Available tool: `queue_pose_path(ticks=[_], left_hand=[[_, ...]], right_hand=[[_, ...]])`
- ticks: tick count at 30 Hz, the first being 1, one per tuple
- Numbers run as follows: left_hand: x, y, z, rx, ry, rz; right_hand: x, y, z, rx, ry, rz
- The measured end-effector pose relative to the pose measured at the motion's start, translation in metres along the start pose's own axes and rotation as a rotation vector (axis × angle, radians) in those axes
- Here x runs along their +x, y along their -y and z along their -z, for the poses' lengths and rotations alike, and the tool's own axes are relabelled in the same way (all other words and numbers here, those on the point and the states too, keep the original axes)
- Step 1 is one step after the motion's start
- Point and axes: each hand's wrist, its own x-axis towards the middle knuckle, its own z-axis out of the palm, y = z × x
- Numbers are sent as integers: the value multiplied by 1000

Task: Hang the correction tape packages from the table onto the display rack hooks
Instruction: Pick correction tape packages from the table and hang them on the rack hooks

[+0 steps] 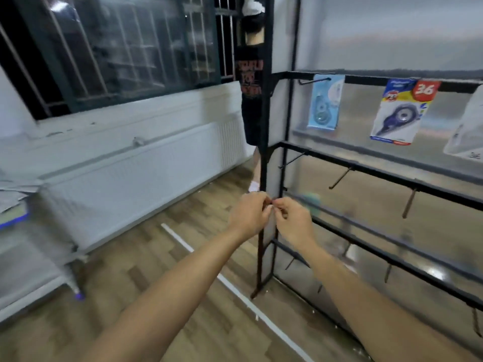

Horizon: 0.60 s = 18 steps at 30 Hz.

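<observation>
Left hand (248, 214), right hand (292, 220) fingertips pinched together at black metal rack (366, 168); held object indiscernible.

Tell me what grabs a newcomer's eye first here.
Two hands, left hand and right hand, meet fingertip to fingertip at the black display rack's left end. Above, a blue correction tape package and a colourful package marked 36 hang from the top rail; many lower hooks are bare.

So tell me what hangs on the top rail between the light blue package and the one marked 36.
Nothing: head view shows bare rail between the light blue package and the 36 package.
</observation>
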Motion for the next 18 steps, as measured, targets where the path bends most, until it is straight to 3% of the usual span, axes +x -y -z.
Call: queue_pose_path(ticks=[8,18], left_hand=[[-72,196,84,115,-83,240],[-147,373,156,164,-151,582]], right_hand=[[0,120,-191,66,278,117],[2,225,-386,111,562,319]])
